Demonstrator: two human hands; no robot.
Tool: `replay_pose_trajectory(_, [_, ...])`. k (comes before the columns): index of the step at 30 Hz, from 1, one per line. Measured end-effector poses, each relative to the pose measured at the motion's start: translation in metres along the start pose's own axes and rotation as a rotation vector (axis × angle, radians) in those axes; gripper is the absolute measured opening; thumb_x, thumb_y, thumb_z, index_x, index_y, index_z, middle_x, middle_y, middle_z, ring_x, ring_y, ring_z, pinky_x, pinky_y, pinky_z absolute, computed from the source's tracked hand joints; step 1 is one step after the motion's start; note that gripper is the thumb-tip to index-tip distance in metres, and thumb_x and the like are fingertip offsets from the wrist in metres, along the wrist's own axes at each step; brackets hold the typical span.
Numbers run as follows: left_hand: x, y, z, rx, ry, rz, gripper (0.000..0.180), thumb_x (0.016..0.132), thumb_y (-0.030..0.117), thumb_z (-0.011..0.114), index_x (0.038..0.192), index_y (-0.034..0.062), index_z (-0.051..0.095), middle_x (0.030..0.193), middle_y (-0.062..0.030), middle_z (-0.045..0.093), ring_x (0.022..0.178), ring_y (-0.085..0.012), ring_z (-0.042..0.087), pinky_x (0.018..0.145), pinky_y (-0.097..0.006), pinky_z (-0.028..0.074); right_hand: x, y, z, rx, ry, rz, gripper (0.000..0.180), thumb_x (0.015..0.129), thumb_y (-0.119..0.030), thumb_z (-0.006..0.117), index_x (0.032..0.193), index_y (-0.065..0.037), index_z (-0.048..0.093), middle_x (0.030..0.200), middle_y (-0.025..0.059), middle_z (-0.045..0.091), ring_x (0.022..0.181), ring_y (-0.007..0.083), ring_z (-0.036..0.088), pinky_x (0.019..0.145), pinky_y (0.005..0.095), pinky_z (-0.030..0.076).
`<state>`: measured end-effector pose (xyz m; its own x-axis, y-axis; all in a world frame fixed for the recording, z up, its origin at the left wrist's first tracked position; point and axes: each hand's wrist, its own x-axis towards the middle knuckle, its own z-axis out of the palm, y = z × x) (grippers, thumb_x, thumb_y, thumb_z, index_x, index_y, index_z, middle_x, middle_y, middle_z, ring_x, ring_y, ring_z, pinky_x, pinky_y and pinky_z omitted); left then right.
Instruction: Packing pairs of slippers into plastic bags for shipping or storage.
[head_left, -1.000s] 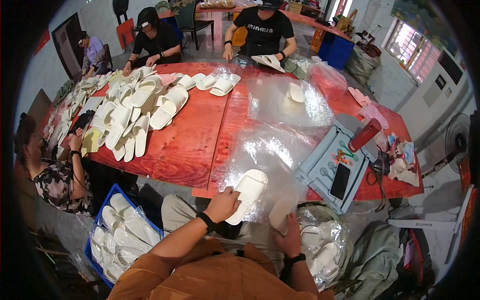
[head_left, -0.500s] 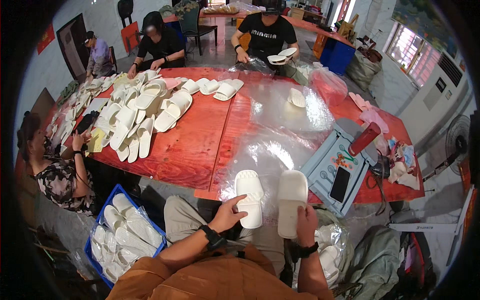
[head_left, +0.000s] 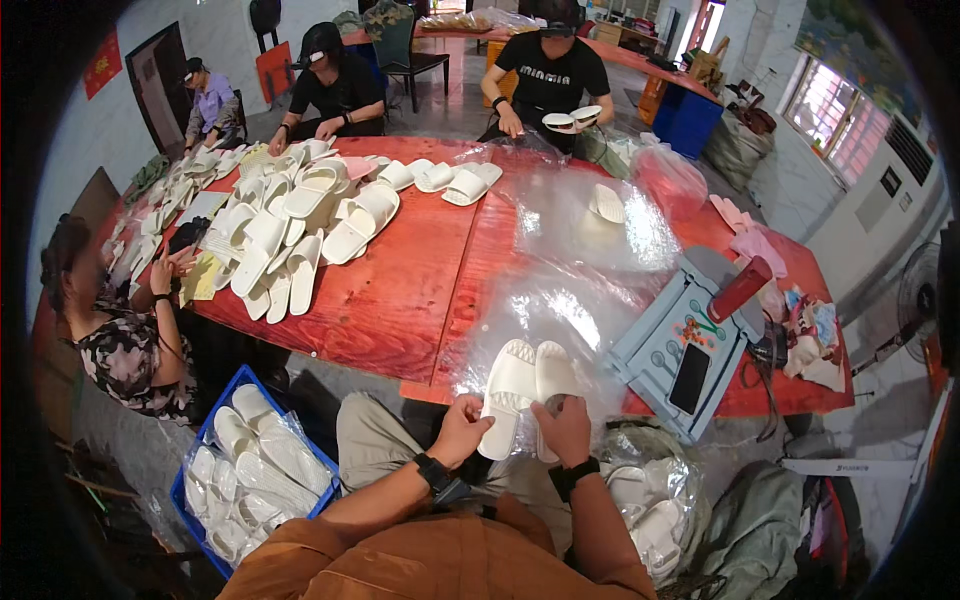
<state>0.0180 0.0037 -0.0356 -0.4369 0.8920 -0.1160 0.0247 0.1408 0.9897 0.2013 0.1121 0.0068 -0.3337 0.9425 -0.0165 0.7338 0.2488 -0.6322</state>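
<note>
The fingers of the left hand (head_left: 462,430) clamp a cream, ridged, rubbery-looking slipper (head_left: 511,385); those of the right hand (head_left: 564,428) clamp its matching mate (head_left: 555,370), alongside, at the red wooden tabletop's (head_left: 370,325) near edge. Side-only grips could let either slip.

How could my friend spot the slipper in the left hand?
Find the big red table, then look down to its near edge. The white slipper there, on the left of two held side by side, is in the left hand; the other slipper is in the right hand.
</note>
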Motion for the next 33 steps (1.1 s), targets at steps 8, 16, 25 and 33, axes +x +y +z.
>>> replay_pose_trajectory(8, [-0.002,-0.006,-0.006,-0.333,0.079,-0.159,0.028,0.086,-0.002,0.068,0.109,0.0038,0.052,0.089,0.0006,0.050,0.076,-0.0068,0.047,0.068,-0.021,0.041,0.011,-0.007,0.006,0.184,-0.105,-0.013,0.057,0.080,-0.045,0.072,0.110,0.002,0.061,0.104,0.0213,0.060,0.089,0.0399,0.060,0.080,0.0473,0.049])
replay_pose_trajectory(16, [0.001,0.012,0.006,0.056,-0.301,-0.025,0.025,0.089,-0.001,0.065,0.112,0.0024,0.055,0.087,-0.0048,0.058,0.076,-0.0124,0.057,0.067,-0.030,0.049,0.027,0.013,0.041,0.002,0.280,0.014,0.030,0.085,-0.030,0.068,0.094,-0.001,0.066,0.077,0.0119,0.061,0.071,0.0337,0.061,0.069,0.0447,0.050])
replay_pose_trajectory(25, [0.048,0.098,-0.017,0.732,-0.429,0.693,0.043,0.079,0.017,0.075,0.117,0.0052,0.059,0.120,-0.0149,0.057,0.113,-0.0356,0.054,0.094,-0.043,0.045,-0.021,0.030,-0.061,0.772,0.533,0.065,0.007,0.088,-0.002,0.060,0.093,-0.002,0.065,0.086,0.0020,0.066,0.076,0.0129,0.061,0.069,0.0279,0.049])
replay_pose_trajectory(33, [0.096,0.039,-0.006,0.978,-0.789,0.639,0.070,0.072,0.032,0.082,0.133,0.0092,0.055,0.136,-0.0196,0.052,0.127,-0.0359,0.049,0.105,-0.046,0.040,-0.115,0.033,-0.103,1.238,0.578,0.347,0.008,0.095,-0.007,0.058,0.091,-0.002,0.063,0.083,0.0024,0.066,0.072,0.0127,0.062,0.065,0.0259,0.050])
